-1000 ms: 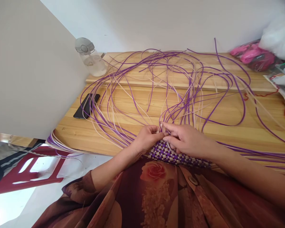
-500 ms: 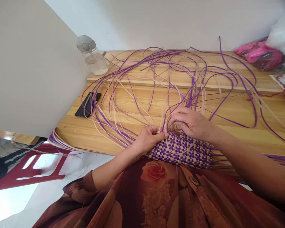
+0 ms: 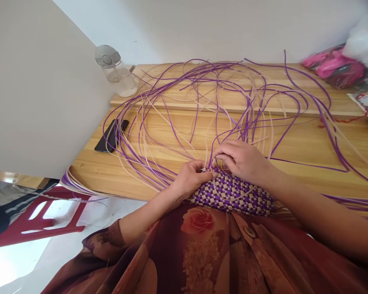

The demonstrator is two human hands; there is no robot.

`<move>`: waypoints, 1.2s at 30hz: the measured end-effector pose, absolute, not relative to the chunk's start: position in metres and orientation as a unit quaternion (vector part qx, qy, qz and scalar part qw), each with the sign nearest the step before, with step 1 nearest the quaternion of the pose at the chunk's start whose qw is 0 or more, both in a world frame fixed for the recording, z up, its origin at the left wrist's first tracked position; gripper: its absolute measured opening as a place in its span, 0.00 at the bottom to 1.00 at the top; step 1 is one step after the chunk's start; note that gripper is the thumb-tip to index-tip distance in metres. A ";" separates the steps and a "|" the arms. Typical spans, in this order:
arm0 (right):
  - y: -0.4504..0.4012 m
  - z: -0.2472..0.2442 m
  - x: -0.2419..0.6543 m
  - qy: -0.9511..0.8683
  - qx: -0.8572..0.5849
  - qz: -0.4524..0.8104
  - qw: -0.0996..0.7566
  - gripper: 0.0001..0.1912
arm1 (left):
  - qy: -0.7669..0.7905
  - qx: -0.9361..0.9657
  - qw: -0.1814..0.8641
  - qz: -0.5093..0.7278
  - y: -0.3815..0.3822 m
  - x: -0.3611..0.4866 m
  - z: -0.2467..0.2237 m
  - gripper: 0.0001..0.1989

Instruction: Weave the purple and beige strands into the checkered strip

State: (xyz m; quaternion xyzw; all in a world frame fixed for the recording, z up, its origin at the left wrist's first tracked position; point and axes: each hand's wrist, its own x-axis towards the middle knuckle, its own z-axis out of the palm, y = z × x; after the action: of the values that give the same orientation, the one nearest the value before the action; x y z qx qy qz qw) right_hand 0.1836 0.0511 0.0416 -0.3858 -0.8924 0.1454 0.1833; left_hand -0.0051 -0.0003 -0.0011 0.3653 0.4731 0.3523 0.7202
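A purple and beige woven piece point(image 3: 233, 192) lies at the table's front edge against my clothes. My left hand point(image 3: 191, 177) pinches its upper left edge, thumb on the front face and fingers behind. Just to the right, my right hand point(image 3: 241, 159) is closed at the same edge, thumb and forefinger together on a strand near the weave. A pale strand point(image 3: 223, 199) loops down over the woven face. Many long purple strands point(image 3: 199, 73) and beige ones fan out from the piece over the table. The tips of my right fingers are partly hidden.
A wooden table point(image 3: 168, 143) has a raised board along the wall. On the left are a clear bottle point(image 3: 121, 77) with a grey lid and a black phone point(image 3: 110, 136). Bagged pink material point(image 3: 340, 69) sits back right. A red plastic stool point(image 3: 49, 216) stands at lower left.
My right hand has moved slightly left and down, closer to my left hand at the woven edge. A purple strand on the right has shifted. My left hand keeps its hold.
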 end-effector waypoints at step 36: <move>-0.006 0.055 0.196 -0.834 -0.467 0.221 0.191 0.15 | 0.503 0.310 0.718 0.369 0.001 0.007 0.007 0.15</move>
State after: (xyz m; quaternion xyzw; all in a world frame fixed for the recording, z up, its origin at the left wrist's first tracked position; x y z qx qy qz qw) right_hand 0.1962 -0.0056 0.0554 -0.4672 -0.8345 0.2209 0.1913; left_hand 0.0073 0.0014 0.0067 0.3097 0.5027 0.3691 0.7177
